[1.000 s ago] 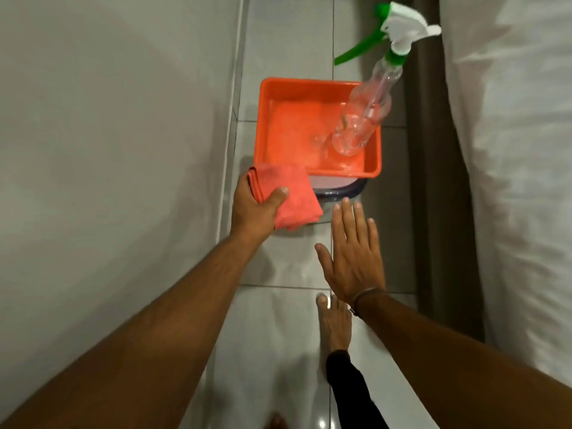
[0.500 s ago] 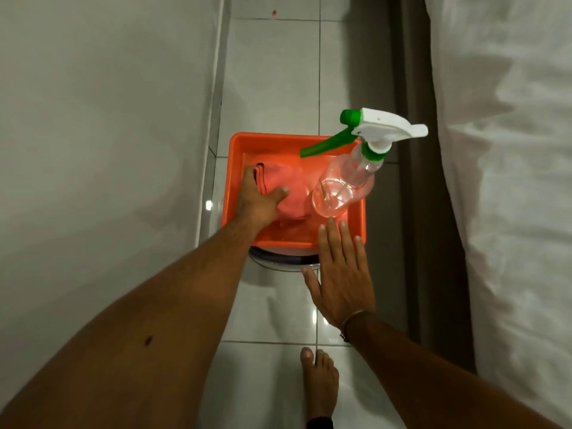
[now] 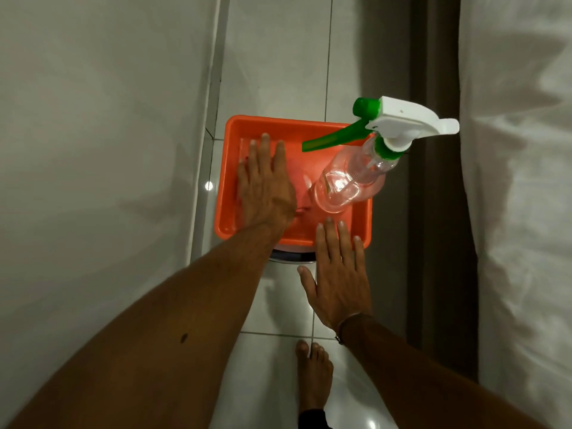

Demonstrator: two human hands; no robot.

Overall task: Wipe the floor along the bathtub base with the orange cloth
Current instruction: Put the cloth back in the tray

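The left hand (image 3: 266,187) is laid flat, grip spread wide, on the barely visible orange cloth (image 3: 301,193) inside the orange plastic tub (image 3: 226,168). The right hand (image 3: 337,274) is held open and empty just outside. The cloth should probably be soaked evenly, then wrung out before the floor gets wiped.

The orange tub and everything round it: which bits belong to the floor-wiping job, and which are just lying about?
Part of the job:
- orange cloth, mostly hidden under the flat left hand
- orange tub it lies in
- tiled floor
- bathtub side

Just about:
- clear spray bottle
- right hand, open and empty
- white curtain
- bare foot
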